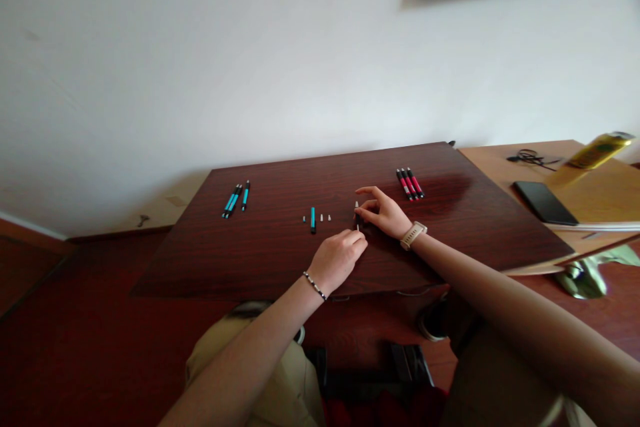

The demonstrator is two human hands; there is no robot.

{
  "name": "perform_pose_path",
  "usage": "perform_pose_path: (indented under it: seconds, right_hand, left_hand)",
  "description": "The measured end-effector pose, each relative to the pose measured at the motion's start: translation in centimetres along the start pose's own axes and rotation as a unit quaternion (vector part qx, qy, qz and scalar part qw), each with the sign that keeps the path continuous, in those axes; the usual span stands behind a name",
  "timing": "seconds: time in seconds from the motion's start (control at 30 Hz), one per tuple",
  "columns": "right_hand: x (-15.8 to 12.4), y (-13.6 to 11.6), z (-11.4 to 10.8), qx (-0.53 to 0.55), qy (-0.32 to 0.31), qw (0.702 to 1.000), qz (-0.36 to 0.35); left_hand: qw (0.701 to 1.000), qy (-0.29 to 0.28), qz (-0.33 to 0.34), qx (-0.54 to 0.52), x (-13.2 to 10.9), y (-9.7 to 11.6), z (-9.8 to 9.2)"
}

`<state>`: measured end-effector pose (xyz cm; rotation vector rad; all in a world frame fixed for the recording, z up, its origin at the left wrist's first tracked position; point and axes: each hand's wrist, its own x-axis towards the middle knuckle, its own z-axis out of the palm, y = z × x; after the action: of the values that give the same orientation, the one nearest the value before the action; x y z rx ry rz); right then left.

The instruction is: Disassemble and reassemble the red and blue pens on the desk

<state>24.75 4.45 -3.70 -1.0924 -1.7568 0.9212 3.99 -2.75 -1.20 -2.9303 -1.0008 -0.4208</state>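
Note:
My right hand (383, 213), with a watch on the wrist, pinches a short black pen section (357, 217) with a pale tip pointing away from me. My left hand (340, 255) is closed just below it, its fingertips on a thin whitish rod (358, 229) that comes out of the black section. To the left of the hands lies a blue pen barrel (313, 219) with a black end. Beside the barrel are a tiny bluish-grey piece (304, 219) and two small white cone-like pieces, a nearer-barrel cone (321, 217) and an outer cone (329, 217).
Several pink-and-black pens (410, 183) lie in a row at the right back of the dark wooden table (265, 253). Blue-and-black pens (233, 201) rest at the left. A light side desk (550, 160) holds a phone (545, 203), a cable (533, 157) and a yellow can (600, 150).

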Motion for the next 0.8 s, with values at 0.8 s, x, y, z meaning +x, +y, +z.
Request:
perform_pose_path:
  seconds: [0.8]
  right_hand:
    - [-0.04,0.18,0.09,-0.002,-0.022,1.000,-0.002]
  left_hand:
    - [1.000,0.000,-0.009,0.003,-0.04,0.13,0.14]
